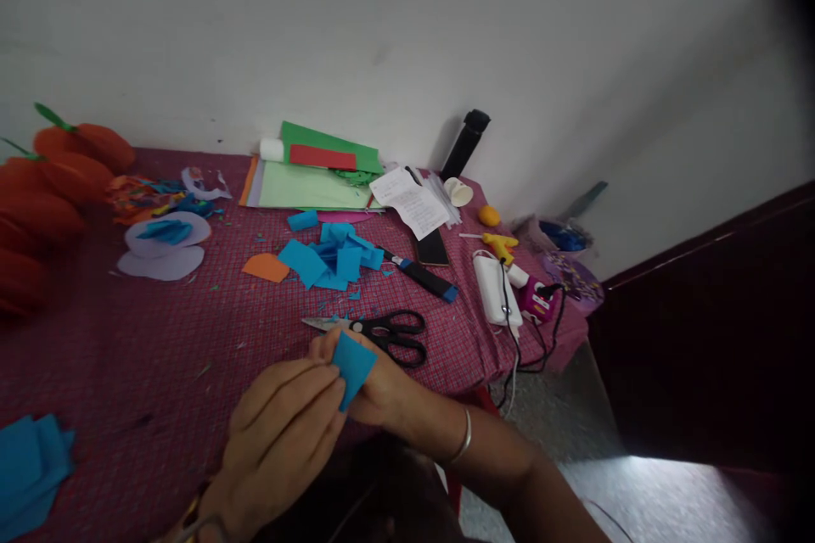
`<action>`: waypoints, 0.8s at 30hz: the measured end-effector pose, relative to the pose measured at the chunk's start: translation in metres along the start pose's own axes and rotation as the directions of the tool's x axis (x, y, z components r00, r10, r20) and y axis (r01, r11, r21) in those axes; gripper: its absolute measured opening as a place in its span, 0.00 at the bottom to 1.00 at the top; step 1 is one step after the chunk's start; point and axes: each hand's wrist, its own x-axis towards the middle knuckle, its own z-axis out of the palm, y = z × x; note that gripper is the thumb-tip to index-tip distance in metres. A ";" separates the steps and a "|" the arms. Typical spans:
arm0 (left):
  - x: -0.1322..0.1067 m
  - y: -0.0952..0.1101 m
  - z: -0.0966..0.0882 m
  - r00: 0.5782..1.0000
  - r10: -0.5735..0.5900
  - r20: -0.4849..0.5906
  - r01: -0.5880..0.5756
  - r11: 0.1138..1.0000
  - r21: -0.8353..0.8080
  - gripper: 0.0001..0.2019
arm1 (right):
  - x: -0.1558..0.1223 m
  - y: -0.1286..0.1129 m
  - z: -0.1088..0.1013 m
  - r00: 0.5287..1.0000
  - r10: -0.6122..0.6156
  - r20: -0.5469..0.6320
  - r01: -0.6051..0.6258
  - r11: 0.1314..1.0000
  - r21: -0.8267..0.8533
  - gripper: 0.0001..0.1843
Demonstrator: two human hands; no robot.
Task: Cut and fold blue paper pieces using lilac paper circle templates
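Note:
Close to the table's front edge, my left hand (283, 420) pinches one side of a small blue paper piece (354, 366). Behind that piece is my right hand (377, 394), its fingers closed on it and partly hidden by it. Just beyond my hands lie black-handled scissors (382, 329), blades pointing left. A loose pile of blue paper pieces (331, 259) rests farther back, with an orange paper piece (266, 268) at its left. To the right of the pile is a black and blue cutter knife (425, 278).
At far left stand orange paper pumpkins (57, 178); a blue paper stack (29, 475) lies nearer. Coloured sheets (299, 187) and a black bottle (464, 144) are by the wall. A yellow glue gun (500, 246), a white power bank (495, 288) and cables sit at the right edge.

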 end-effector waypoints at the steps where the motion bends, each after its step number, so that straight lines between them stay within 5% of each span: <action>1: 0.003 0.002 0.003 0.998 -0.041 -0.044 0.040 0.999 -0.021 0.16 | -0.002 -0.001 0.002 0.999 -0.024 -0.023 0.023 0.999 -0.025 0.11; 3: 0.009 0.007 0.011 0.974 -0.177 -0.144 0.162 0.980 -0.112 0.12 | -0.004 -0.003 0.008 0.992 -0.100 -0.080 0.093 0.993 -0.079 0.13; 5: 0.013 0.009 0.020 0.873 -0.460 -0.162 0.408 0.871 -0.274 0.05 | -0.005 -0.004 0.013 0.967 -0.203 -0.153 0.180 0.972 -0.154 0.13; 8: 0.013 0.009 0.030 0.667 -0.745 0.010 0.647 0.573 -0.503 0.04 | -0.004 -0.002 0.018 0.899 -0.381 -0.215 0.300 0.895 -0.329 0.10; 11: 0.010 0.009 0.036 0.551 -0.826 0.120 0.688 0.368 -0.625 0.08 | -0.004 0.001 0.021 0.834 -0.500 -0.234 0.333 0.793 -0.510 0.05; 15: 0.009 0.012 0.038 0.526 -0.840 0.130 0.677 0.322 -0.661 0.08 | -0.005 0.002 0.022 0.797 -0.552 -0.246 0.306 0.720 -0.623 0.03; 24: 0.004 0.007 0.038 0.564 -0.826 -0.005 0.664 0.457 -0.591 0.06 | -0.001 0.007 0.026 0.759 -0.574 -0.307 0.318 0.739 -0.595 0.03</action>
